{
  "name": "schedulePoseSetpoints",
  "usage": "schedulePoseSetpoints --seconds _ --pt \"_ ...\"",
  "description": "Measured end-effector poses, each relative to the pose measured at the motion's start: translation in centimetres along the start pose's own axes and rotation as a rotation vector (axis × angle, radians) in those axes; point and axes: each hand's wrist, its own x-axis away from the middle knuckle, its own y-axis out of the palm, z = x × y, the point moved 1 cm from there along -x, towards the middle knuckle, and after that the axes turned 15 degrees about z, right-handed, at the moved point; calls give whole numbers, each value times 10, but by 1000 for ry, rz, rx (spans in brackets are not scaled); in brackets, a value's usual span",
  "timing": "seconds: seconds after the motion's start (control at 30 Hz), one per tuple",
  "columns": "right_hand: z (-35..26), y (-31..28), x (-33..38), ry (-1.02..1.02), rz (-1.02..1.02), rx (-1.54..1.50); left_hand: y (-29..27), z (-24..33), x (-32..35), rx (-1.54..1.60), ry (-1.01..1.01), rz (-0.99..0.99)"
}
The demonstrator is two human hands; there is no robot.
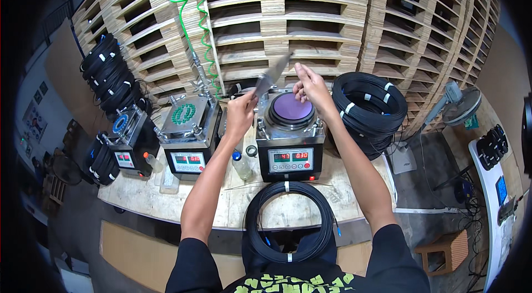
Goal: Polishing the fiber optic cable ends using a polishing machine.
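My left hand (242,113) is closed on the handle end of a flat grey blade-like tool (274,75). Its blade points up and to the right, blurred by motion. Across from it, my right hand (313,91) has its fingers curled and its thumb side raised; whatever it may hold is too small to make out. Between and below both hands, a round purple polishing pad (292,107) lies on top of a polishing machine (289,157) with a lit red display. A coil of black cable (256,204) with blue connector ends rests against my lap at the bench edge.
Two more machines stand to the left: one with a green ring fixture (183,114), one with a blue ring (120,123). A blue-capped bottle (241,166) is beside the middle machine. Stacked black cable coils (371,99) and a fan (463,106) are at right; wooden pallets (271,2) rise behind.
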Motion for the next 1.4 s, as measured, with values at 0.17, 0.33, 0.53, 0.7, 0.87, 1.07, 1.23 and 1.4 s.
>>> schedulePoseSetpoints --seconds 0.17,0.33,0.53,0.7,0.87,1.07,1.23,1.4 --pt "24 -4 -1 55 85 -143 -10 29 -1 -190 426 -169" --pt "49 -35 -2 2 128 -416 2 33 -17 -114 288 -202" --pt "34 -42 -1 117 -34 -364 1 -20 -36 743 -728 -488" --pt "55 -50 -31 168 -11 -131 31 -34 -26 842 -821 -272" --pt "88 -55 -34 152 -2 19 34 -41 -10 850 -890 -269" --pt "91 -57 -14 160 -16 173 33 -52 8 741 -943 -266" --pt "106 -60 -23 92 18 304 37 -60 13 717 -935 -306" --pt "105 -61 -22 115 4 385 33 -60 15 728 -974 -338"
